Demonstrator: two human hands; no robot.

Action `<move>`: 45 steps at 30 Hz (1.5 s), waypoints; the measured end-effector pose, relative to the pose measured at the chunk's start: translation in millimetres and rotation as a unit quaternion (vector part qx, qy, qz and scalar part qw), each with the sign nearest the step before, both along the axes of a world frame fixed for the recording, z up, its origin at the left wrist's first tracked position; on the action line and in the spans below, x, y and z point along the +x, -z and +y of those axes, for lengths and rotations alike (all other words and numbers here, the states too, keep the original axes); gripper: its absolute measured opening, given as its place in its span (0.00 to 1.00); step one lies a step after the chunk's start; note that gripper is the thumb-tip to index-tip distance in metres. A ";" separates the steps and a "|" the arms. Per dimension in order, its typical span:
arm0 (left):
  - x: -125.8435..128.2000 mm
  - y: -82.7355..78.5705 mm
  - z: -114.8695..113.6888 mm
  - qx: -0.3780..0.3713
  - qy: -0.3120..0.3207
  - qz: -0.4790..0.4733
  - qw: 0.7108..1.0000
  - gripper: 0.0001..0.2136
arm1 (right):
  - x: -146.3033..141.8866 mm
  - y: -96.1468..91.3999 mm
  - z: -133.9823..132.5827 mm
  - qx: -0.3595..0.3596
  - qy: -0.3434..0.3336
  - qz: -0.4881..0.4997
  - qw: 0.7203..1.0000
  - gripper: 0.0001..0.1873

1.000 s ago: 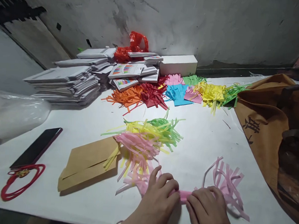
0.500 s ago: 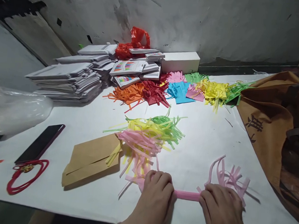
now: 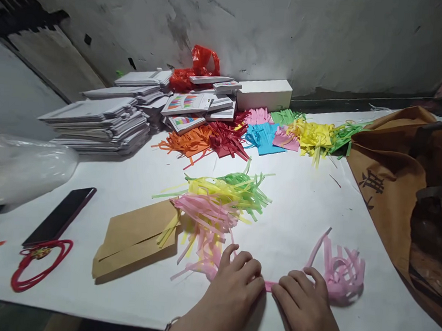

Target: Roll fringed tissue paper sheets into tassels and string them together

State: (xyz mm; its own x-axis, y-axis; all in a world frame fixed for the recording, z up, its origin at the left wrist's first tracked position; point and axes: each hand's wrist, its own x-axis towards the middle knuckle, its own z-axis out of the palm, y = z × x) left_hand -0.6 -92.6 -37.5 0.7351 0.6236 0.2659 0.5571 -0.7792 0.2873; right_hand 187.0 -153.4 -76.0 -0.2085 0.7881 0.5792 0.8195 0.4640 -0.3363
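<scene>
My left hand [image 3: 234, 288] and my right hand [image 3: 302, 303] lie side by side near the front edge of the white table [image 3: 296, 210], fingers curled down on a rolled pink fringed paper strip [image 3: 338, 272]. Only a sliver of the roll shows between the hands; its cut fringe curls up to the right of my right hand. Just behind my left hand lies a heap of pink, yellow and green fringed strips [image 3: 219, 200], partly on a brown paper envelope [image 3: 136, 235].
Orange, red, blue, pink, yellow and green fringe piles [image 3: 268, 133] lie further back, with stacks of white cards [image 3: 96, 120], a white box [image 3: 265, 93] and a red plastic bag [image 3: 197, 66]. A dark phone [image 3: 60, 215] and red cord [image 3: 37, 266] lie left, a brown bag [image 3: 407, 187] right.
My hands spread apart along the pink roll, then came back together, so less of the roll shows. The fringe at the right has curled in tighter.
</scene>
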 end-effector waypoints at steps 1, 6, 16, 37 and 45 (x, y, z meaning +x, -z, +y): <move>0.6 -0.4 0.9 0.001 0.000 0.002 1.000 0.07 | -2.8 0.3 1.6 -0.001 0.001 0.001 1.000 0.17; 2.4 7.0 5.2 -0.027 -0.011 -0.038 0.999 0.06 | -14.6 -3.8 10.0 0.015 -0.008 0.008 1.000 0.16; -4.0 19.9 0.0 -0.047 -0.026 -0.079 0.995 0.06 | 12.7 -2.1 -5.3 0.013 -0.011 0.036 0.999 0.17; 9.4 18.3 5.5 0.111 0.062 0.049 0.991 0.08 | 3.1 0.0 -8.4 0.000 0.059 -0.023 0.998 0.16; 11.7 -7.5 7.6 -0.149 0.017 -0.047 0.988 0.07 | 9.6 -6.2 -5.8 0.070 0.019 -0.027 0.997 0.15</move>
State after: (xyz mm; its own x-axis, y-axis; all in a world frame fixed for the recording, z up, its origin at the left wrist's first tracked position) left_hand 11.1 -85.0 -30.0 0.7379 0.6596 0.1429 0.4914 -0.6702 0.5562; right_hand 196.7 -159.2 -69.8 -0.2133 0.7086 0.6726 0.8528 0.4709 -0.2257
